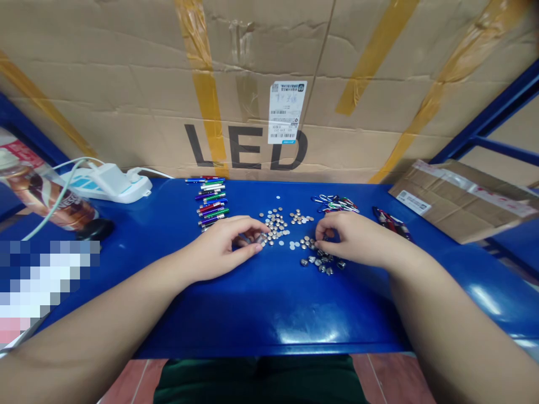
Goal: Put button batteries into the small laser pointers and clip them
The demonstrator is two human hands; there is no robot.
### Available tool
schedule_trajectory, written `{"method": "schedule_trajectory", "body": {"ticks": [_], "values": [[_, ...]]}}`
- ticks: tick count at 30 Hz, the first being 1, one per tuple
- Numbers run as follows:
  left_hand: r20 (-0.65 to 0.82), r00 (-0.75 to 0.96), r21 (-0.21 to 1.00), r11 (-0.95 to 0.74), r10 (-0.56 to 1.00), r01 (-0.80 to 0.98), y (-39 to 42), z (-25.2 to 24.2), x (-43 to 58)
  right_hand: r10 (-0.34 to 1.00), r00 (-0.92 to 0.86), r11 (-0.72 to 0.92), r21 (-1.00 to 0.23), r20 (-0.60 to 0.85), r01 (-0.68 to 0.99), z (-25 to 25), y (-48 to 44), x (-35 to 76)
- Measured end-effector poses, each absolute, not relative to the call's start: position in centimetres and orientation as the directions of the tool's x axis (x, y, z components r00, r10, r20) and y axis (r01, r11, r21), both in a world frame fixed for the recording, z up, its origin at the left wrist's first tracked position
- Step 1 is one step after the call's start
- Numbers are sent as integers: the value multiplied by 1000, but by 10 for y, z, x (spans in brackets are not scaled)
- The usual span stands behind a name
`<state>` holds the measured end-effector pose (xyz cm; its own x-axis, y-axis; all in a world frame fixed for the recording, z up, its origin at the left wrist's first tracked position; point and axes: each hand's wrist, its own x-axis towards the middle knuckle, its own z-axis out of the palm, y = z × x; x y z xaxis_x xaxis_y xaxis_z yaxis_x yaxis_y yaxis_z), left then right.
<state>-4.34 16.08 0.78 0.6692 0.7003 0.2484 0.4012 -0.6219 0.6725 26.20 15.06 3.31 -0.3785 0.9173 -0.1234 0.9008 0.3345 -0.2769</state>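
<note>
My left hand [229, 247] is curled at the left edge of a pile of small silver button cells [277, 225]. Its thumb and fingers close round a small silvery piece [260, 238], whose exact shape is unclear. Over on the right, my right hand [351, 235] is bent down with thumb and forefinger together above several shiny metal caps [324, 266]; whatever it pinches is hidden. More button cells [297, 216] and pale thin discs [293, 245] lie between the hands. Behind my left hand, coloured metal tubes [213, 205] lie in a column. Coloured carabiner clips [334, 202] are heaped behind my right hand.
A blue table [269, 314] carries everything. At left are a white power strip [113, 185] with cables and a tilted drink bottle [50, 191]. A small carton [458, 196] and dark red and black items [391, 221] lie right. A large LED carton [248, 73] stands behind.
</note>
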Motion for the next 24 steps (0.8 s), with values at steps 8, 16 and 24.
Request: {"method": "schedule_trajectory", "body": {"ticks": [8, 16, 24], "values": [[241, 675, 677, -620, 697, 398, 163, 7, -44, 910, -389, 331, -311, -144, 891, 30, 152, 263], [220, 681, 697, -600, 699, 391, 163, 7, -44, 934, -319, 270, -267, -160, 925, 30, 153, 261], [217, 681, 687, -605, 700, 404, 163, 7, -45, 911, -396, 356, -265, -114, 896, 26, 156, 267]]}}
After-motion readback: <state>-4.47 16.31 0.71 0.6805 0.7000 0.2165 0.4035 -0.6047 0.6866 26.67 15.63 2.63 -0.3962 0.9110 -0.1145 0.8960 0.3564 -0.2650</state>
